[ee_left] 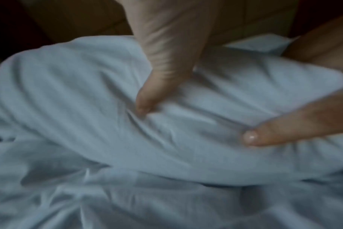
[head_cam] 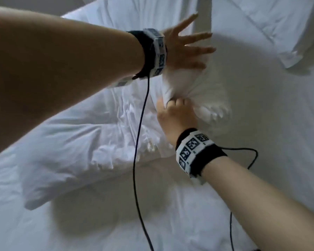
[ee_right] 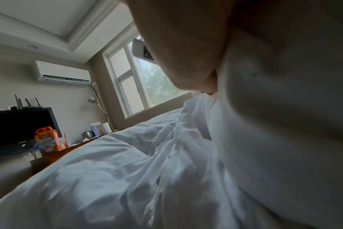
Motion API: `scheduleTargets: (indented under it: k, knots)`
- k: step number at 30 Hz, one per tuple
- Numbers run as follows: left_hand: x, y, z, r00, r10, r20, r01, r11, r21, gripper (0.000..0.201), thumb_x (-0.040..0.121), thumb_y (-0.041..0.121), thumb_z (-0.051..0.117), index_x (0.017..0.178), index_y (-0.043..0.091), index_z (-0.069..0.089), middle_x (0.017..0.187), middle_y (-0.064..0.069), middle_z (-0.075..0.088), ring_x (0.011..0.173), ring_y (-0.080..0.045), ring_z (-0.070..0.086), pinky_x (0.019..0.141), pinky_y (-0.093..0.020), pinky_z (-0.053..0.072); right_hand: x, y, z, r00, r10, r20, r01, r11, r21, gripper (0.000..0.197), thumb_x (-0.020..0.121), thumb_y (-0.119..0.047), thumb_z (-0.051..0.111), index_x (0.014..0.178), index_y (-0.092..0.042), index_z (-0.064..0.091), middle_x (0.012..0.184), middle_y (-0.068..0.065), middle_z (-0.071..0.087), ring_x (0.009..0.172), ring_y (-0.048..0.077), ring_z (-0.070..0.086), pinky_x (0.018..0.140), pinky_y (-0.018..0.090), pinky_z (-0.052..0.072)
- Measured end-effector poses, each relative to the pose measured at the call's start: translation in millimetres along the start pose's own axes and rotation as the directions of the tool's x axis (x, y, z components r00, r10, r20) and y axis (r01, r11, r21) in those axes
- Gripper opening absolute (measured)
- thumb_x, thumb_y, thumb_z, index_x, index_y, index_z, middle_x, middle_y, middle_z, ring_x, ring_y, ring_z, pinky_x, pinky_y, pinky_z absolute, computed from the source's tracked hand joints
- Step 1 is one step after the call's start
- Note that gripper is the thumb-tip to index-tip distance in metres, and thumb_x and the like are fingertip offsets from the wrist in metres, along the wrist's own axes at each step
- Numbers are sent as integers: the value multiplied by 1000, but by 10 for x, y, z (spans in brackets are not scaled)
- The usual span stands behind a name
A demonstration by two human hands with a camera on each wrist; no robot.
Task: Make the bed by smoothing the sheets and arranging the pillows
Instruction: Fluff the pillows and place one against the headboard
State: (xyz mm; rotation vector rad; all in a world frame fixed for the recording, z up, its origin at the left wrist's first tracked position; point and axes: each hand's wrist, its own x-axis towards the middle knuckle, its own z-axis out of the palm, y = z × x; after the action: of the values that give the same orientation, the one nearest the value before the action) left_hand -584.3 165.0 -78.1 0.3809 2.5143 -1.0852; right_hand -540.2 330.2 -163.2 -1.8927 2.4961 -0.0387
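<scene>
Right now we hold the plump white fabric pillow (head_cam: 194, 87) up off the flat white bed sheet (head_cam: 261, 142), near the middle of the bed. Our right hand (head_cam: 174, 115) sits at the pillow's near lower corner, fingers curled into a bunched fistful of the case. Our left hand (head_cam: 185, 49) lies against the pillow's upper side with its fingers spread and straight; the left wrist view shows the thumb and a fingertip pressing into the fabric rather than closing round it.

To do this step well, we judge we should keep the corner grip firm while the flat hand pats the filling toward the pinched end, so the corner fills out. Then we should let go of the bunch before laying the pillow down, or the creases will stay in the case. Both wrist cables (head_cam: 140, 142) hang close below the pillow, and we ought to keep them from being trapped under it.

By count we see three pillows, if we read the shapes rightly. Besides the one in our hands, a crumpled white pillow (head_cam: 62, 151) lies to its left, touching it. A smoother white pillow (head_cam: 270, 24) lies well apart to its upper right. One sheet lies under them all. Two marker-printed wristbands (head_cam: 192, 151) show, one per wrist.
</scene>
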Motion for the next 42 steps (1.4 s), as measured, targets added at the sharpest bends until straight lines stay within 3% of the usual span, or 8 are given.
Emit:
scheduleTargets:
  k: [3, 5, 9, 11, 13, 24, 35, 42]
  knots:
    - [223, -35, 51, 970, -93, 223, 113, 990, -80, 57, 93, 44, 43, 144, 20, 44, 159, -7, 25, 148, -29, 15, 119, -55, -1, -31, 116, -10, 995, 79, -58, -75, 995, 73, 54, 74, -7, 33, 120, -15, 61, 81, 11, 65, 74, 31, 59, 73, 39, 45]
    - [307, -59, 31, 941, -66, 333, 151, 960, -237, 36, 100, 28, 37, 116, 13, 65, 143, -17, 48, 139, -27, 34, 120, -41, 6, -51, 198, 1, 974, 204, -99, -176, 955, 239, 59, 70, -7, 55, 128, -14, 50, 97, 13, 61, 85, 34, 58, 81, 43, 43]
    - [258, -82, -55, 933, -208, 292, 315, 865, -390, 32, 103, 15, 38, 107, 15, 69, 120, -9, 65, 132, -25, 46, 104, -40, 38, 80, 347, -158, 860, 489, -144, -408, 830, 380, 83, 70, -19, 68, 144, -11, 30, 143, 23, 39, 133, 42, 38, 105, 56, 35]
    - [218, -94, 19, 919, -291, 265, 380, 833, -403, 33, 103, 17, 37, 114, 9, 66, 125, -14, 62, 140, -29, 34, 84, -43, 44, 313, 424, -227, 875, 484, 2, -458, 827, 326, 103, 76, -27, 67, 154, -9, 2, 157, 30, 7, 144, 47, 11, 113, 61, 15]
    - [183, -65, 171, 916, -333, 225, 400, 811, -427, 32, 102, 14, 38, 115, 7, 66, 122, -14, 63, 139, -32, 34, 88, -42, 46, 504, 393, -235, 893, 439, 98, -446, 831, 333, 97, 84, -23, 60, 154, -4, -5, 156, 34, -3, 145, 48, 3, 117, 57, 9]
    - [-955, 282, 448, 890, -431, 147, 446, 760, -472, 31, 102, 19, 40, 121, 11, 64, 124, -13, 63, 139, -33, 36, 89, -47, 46, 427, -737, -27, 934, 357, 18, -349, 899, 263, 69, 94, -6, 38, 150, 9, 1, 156, 32, 8, 146, 41, 13, 120, 44, 15]
    - [-3517, 1177, 1593, 859, -492, 139, 472, 660, -584, 23, 93, 5, 48, 104, 5, 69, 102, -12, 72, 113, -42, 57, 84, -53, 52, 87, -3460, 1, 981, 179, 82, -194, 948, 252, 64, 86, 2, 10, 147, 12, -6, 155, 34, -2, 146, 46, -3, 120, 49, -2]
    - [-3572, 1841, 2328, 833, -486, 264, 520, 526, -672, 28, 97, 18, 43, 115, 11, 63, 111, -7, 68, 123, -42, 48, 91, -53, 49, 8, -3934, 945, 963, 165, -213, -130, 977, 166, 53, 87, -1, 25, 130, 9, 54, 134, 29, 53, 126, 39, 52, 107, 45, 42]
